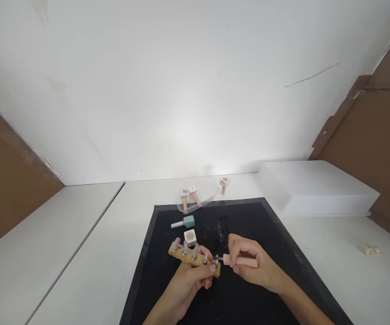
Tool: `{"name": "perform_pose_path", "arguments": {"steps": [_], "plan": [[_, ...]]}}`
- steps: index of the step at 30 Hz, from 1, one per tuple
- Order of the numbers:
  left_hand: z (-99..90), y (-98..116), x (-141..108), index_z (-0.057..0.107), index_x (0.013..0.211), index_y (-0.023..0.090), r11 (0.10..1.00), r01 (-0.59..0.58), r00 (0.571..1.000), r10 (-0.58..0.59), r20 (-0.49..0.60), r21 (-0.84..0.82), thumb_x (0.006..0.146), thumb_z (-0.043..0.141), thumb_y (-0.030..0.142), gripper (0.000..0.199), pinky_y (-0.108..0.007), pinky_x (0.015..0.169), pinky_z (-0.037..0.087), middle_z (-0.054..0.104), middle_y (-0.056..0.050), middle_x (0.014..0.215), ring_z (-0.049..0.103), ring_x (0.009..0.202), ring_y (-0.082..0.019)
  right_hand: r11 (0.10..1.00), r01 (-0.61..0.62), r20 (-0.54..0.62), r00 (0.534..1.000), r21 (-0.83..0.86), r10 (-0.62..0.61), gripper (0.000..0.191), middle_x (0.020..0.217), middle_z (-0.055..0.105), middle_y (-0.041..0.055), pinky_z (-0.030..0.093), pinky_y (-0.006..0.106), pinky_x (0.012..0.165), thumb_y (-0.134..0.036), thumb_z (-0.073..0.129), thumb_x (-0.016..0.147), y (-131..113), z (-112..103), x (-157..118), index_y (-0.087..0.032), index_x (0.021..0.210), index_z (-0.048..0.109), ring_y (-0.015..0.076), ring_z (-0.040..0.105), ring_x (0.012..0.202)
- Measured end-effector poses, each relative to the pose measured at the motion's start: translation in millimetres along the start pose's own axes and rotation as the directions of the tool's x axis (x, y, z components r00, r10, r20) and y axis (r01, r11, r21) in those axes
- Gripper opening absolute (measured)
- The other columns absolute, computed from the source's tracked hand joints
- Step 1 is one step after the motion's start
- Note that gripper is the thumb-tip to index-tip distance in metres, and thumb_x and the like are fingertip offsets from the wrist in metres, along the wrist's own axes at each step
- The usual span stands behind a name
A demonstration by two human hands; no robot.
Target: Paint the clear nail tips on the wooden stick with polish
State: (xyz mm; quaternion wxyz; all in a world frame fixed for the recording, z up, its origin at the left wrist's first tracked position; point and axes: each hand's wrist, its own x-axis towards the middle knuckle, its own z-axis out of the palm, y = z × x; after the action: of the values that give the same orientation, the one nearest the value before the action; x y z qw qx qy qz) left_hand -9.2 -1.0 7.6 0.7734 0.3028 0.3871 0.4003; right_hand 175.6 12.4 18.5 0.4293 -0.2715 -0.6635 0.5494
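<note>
My left hand (195, 282) grips a tan strip (190, 258) near its right end. Along the strip stand several nail tips (195, 251) on small metallic-looking holders. In my right hand (251, 259) is a nail polish brush with a pink cap handle (244, 261). Its dark bristle end points left and meets, or nearly meets, the rightmost nail tip (216, 261); actual contact is too small to tell. Just behind the strip sits a white square polish bottle (190, 237) without a cap. A teal bottle with a pale handle (188, 221) lies farther back.
A black mat (245, 216) covers the work area. At its back edge, a clear tray (206, 198) holds two pink-capped bottles (185, 201); another pink-capped bottle (224, 182) lies to the right. A white box (320, 189) stands back right, with small beige items (370, 250) in front.
</note>
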Motion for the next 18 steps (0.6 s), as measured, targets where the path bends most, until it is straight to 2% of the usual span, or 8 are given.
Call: {"name": "perform_pose_path", "arguments": {"steps": [3, 5, 9, 18], "plan": [[-0.6, 0, -1, 0.052, 0.071, 0.017, 1.0, -0.005, 1.0, 0.005, 0.009, 0.0, 0.058, 0.073, 0.018, 0.025, -0.021, 0.049, 0.027, 0.05, 0.007, 0.053, 0.039, 0.043, -0.003, 1.0, 0.011, -0.043, 0.999, 0.018, -0.01, 0.007, 0.069, 0.042, -0.0015, 0.03, 0.025, 0.053, -0.013, 0.06, 0.073, 1, -1, 0, -0.019, 0.068, 0.06, 0.0124, 0.04, 0.059], [-0.7, -1, -2, 0.051, 0.07, 0.017, 1.0, -0.002, 1.0, 0.002, 0.011, 0.001, 0.058, 0.073, 0.018, 0.025, -0.021, 0.048, 0.027, 0.049, 0.007, 0.053, 0.038, 0.043, -0.003, 0.998, 0.021, -0.112, 0.994, 0.059, -0.015, 0.004, 0.069, 0.041, -0.002, 0.029, 0.025, 0.052, -0.018, 0.062, 0.074, 4, -1, 0, -0.019, 0.071, 0.06, 0.0118, 0.038, 0.058], [-1.4, -3, -2, 0.051, 0.069, 0.017, 1.0, -0.014, 1.0, 0.014, 0.019, 0.012, 0.059, 0.072, 0.018, 0.024, -0.022, 0.048, 0.027, 0.047, 0.008, 0.049, 0.037, 0.042, -0.004, 0.971, 0.004, -0.22, 0.974, 0.241, 0.05, 0.009, 0.071, 0.039, -0.0036, 0.024, 0.022, 0.045, -0.027, 0.065, 0.074, 11, -2, 1, -0.02, 0.077, 0.06, 0.0064, 0.035, 0.048], [0.1, -2, -3, 0.051, 0.069, 0.017, 0.998, -0.034, 0.999, 0.033, 0.015, 0.049, 0.057, 0.075, 0.02, 0.026, -0.022, 0.05, 0.028, 0.048, 0.008, 0.051, 0.037, 0.045, -0.004, 0.908, -0.037, -0.18, 0.976, 0.417, 0.122, 0.009, 0.074, 0.039, -0.0031, 0.024, 0.022, 0.043, -0.02, 0.071, 0.07, 9, -4, 2, -0.02, 0.078, 0.068, 0.0031, 0.036, 0.046]]}}
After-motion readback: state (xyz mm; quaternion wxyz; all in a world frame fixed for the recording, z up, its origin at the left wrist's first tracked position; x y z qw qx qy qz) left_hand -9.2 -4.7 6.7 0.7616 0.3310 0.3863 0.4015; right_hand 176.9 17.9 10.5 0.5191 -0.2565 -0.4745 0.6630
